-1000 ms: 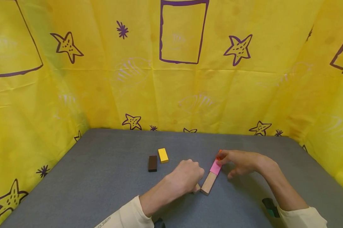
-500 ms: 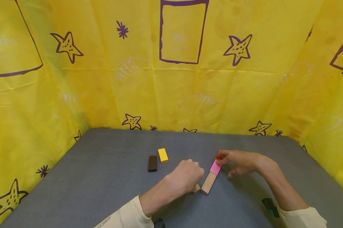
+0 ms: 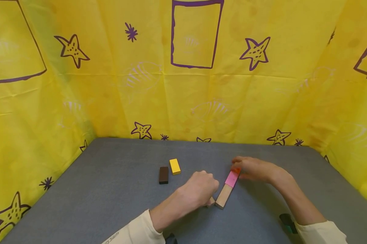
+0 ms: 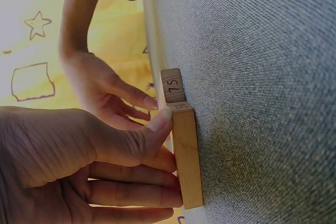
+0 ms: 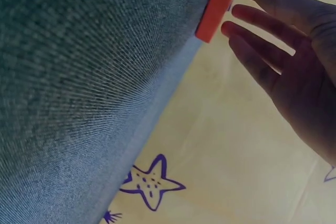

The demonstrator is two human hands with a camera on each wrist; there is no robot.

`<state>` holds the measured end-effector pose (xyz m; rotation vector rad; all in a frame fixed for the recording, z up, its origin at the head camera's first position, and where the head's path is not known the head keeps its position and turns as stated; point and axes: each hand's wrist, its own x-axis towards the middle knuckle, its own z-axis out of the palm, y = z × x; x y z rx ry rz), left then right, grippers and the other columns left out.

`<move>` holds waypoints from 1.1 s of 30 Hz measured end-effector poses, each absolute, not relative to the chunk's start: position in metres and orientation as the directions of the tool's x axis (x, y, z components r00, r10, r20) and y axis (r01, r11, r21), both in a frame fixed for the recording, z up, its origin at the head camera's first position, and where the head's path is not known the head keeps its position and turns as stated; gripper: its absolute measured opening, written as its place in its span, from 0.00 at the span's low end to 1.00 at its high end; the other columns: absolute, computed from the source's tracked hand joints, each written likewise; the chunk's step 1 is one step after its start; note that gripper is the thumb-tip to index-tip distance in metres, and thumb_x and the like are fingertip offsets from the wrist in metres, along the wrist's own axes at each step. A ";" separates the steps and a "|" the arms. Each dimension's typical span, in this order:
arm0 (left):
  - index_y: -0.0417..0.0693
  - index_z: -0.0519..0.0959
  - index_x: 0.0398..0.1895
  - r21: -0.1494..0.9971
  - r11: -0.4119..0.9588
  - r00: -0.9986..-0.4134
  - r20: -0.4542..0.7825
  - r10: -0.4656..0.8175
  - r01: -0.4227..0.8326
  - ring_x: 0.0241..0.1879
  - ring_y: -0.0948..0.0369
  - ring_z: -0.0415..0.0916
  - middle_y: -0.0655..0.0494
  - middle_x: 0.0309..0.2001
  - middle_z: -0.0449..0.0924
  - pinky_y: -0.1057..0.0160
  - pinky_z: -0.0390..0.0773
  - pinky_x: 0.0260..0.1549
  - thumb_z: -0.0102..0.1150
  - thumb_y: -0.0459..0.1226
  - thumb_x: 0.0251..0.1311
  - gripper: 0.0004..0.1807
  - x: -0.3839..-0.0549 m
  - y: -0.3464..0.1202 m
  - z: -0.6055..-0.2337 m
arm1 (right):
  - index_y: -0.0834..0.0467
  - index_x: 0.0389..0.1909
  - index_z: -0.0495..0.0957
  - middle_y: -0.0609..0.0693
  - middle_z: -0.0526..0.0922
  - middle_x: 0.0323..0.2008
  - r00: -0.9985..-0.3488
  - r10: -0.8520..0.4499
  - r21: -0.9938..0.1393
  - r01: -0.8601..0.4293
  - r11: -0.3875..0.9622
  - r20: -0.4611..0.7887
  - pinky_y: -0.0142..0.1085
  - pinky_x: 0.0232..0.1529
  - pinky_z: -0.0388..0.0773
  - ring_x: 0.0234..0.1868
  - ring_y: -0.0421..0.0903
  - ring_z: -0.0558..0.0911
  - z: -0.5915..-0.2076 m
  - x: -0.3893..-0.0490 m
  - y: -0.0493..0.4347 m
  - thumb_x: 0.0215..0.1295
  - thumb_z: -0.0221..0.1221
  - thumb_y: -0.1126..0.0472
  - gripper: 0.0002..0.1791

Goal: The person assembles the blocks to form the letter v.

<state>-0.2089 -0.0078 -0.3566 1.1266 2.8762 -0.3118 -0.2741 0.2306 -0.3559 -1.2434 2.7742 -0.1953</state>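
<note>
Mid-counter row: wood block [image 3: 223,196], pink block [image 3: 231,178], orange block [image 5: 214,13]. Left hand [image 3: 198,189] gripped a second wood block [image 4: 187,158]; right hand [image 3: 254,168], fingers straight, touched orange. Risk: a nudge could skew the row.

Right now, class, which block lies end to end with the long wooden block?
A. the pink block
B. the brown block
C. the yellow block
A: the pink block continues the line of the long wooden block; the other two lie apart, farther left.
</note>
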 end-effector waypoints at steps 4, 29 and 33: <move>0.55 0.90 0.46 -0.156 0.723 -0.739 -0.126 0.662 0.673 0.24 0.66 0.68 0.62 0.25 0.78 0.73 0.72 0.26 0.77 0.49 0.58 0.15 -0.209 -0.008 -0.356 | 0.56 0.53 0.86 0.60 0.83 0.58 -0.665 -0.745 -0.148 -0.732 0.665 -0.055 0.55 0.57 0.82 0.57 0.61 0.84 -0.358 -0.275 0.229 0.63 0.71 0.66 0.17; 0.56 0.90 0.48 -0.156 0.730 -0.747 -0.135 0.652 0.665 0.24 0.66 0.69 0.61 0.25 0.79 0.74 0.73 0.26 0.77 0.50 0.58 0.17 -0.209 -0.007 -0.357 | 0.58 0.55 0.85 0.62 0.81 0.59 -0.660 -0.748 -0.166 -0.732 0.661 -0.066 0.57 0.58 0.81 0.58 0.62 0.83 -0.355 -0.274 0.231 0.62 0.72 0.66 0.19; 0.57 0.90 0.48 -0.156 0.730 -0.746 -0.135 0.652 0.666 0.24 0.66 0.69 0.61 0.26 0.80 0.74 0.73 0.27 0.76 0.50 0.58 0.17 -0.209 -0.007 -0.357 | 0.59 0.58 0.84 0.63 0.80 0.61 -0.651 -0.754 -0.206 -0.729 0.653 -0.085 0.59 0.59 0.79 0.60 0.64 0.82 -0.351 -0.273 0.234 0.62 0.72 0.64 0.22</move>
